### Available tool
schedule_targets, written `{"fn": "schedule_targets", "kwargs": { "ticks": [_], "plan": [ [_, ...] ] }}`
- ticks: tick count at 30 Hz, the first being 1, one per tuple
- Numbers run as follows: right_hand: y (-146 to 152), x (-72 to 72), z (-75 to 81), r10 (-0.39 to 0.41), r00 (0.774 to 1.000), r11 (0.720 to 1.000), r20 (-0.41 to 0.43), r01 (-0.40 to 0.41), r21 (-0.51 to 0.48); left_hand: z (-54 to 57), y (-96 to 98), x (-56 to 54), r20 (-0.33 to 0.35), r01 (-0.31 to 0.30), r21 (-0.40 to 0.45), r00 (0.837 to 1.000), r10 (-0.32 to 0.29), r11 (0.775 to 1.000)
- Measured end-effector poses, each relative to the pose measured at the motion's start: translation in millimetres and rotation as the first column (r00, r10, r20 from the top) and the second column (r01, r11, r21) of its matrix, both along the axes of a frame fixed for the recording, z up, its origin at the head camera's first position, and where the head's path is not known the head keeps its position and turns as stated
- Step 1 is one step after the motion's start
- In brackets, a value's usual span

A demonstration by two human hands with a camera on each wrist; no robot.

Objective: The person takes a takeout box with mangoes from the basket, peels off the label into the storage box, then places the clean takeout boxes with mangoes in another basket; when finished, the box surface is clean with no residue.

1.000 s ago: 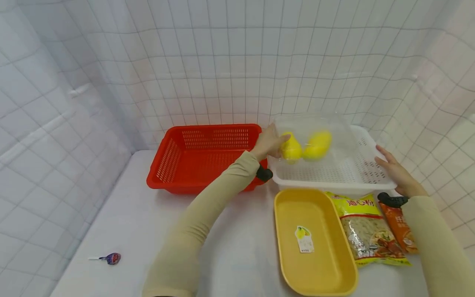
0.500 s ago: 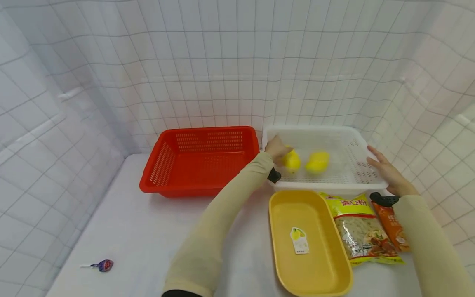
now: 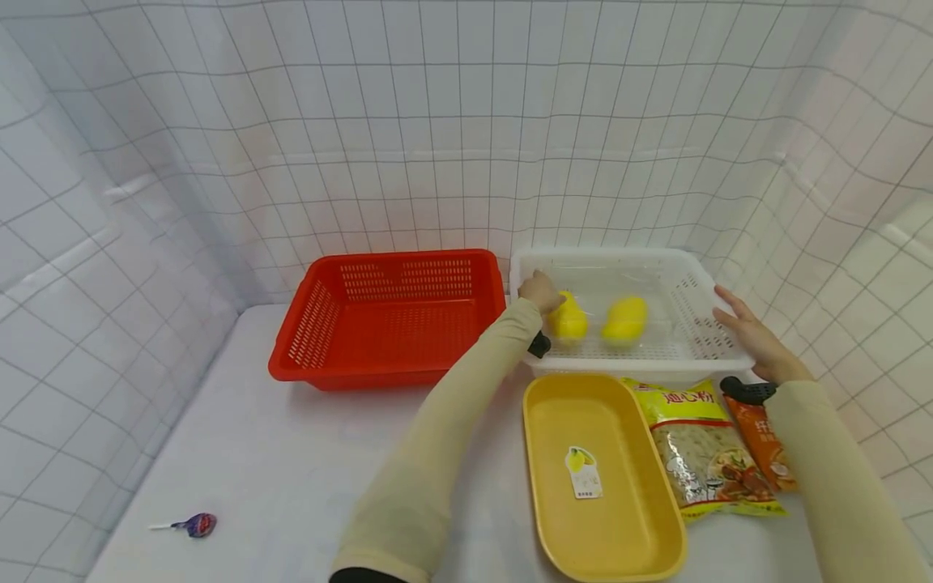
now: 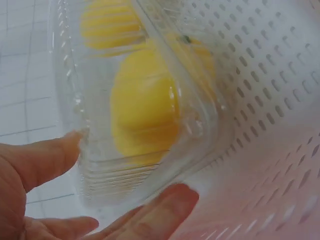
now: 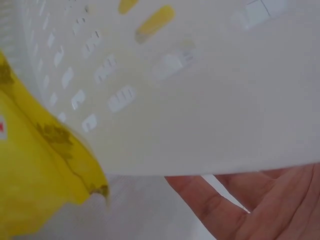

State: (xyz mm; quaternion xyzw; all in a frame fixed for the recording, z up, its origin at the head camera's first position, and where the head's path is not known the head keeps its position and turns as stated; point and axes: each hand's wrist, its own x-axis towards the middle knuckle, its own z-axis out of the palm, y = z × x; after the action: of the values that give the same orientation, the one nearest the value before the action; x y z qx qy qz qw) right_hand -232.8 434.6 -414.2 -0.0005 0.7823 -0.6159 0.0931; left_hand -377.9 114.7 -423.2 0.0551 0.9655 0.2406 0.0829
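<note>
In the head view my left hand (image 3: 541,291) grips the left end of a clear plastic box (image 4: 95,185) low inside a white basket (image 3: 627,366). The left wrist view shows the thumb on one side of the box and fingers on the other. Two yellow fruits lie in the box: a pear-shaped one (image 3: 568,320) and an oval one (image 3: 625,320). My right hand (image 3: 761,344) touches the outside of the basket's right end, fingers fairly straight. In the right wrist view its fingertips are hidden behind the basket wall.
A red basket (image 3: 386,377) stands left of the white one. In front lie a yellow tray (image 3: 612,534) with a sticker, a yellow food packet (image 3: 714,453) and an orange packet (image 3: 761,437). A lollipop (image 3: 198,525) lies at front left. Tiled-pattern walls surround the table.
My left hand has lowered the clear box with the yellow fruits into the white basket. My right hand has stayed at the basket's right end. The head view has shifted slightly.
</note>
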Motion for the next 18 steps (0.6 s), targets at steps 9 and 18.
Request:
{"fn": "schedule_targets", "kwargs": {
  "ticks": [9, 18],
  "plan": [
    [-1, 1.9, -0.3, 0.007, 1.000, 1.000, -0.001, -0.007, 0.027, 88.7, -73.5, 93.5, -0.151, 0.184, 0.137, 0.975, -0.163, 0.973],
    [12, 14.6, 9.6, -0.074, 0.992, 0.907, -0.101, 0.109, 0.406, 69.5, -163.6, 192.8, -0.364, 0.299, 0.297, 0.914, -0.182, 0.907]
  ]
}}
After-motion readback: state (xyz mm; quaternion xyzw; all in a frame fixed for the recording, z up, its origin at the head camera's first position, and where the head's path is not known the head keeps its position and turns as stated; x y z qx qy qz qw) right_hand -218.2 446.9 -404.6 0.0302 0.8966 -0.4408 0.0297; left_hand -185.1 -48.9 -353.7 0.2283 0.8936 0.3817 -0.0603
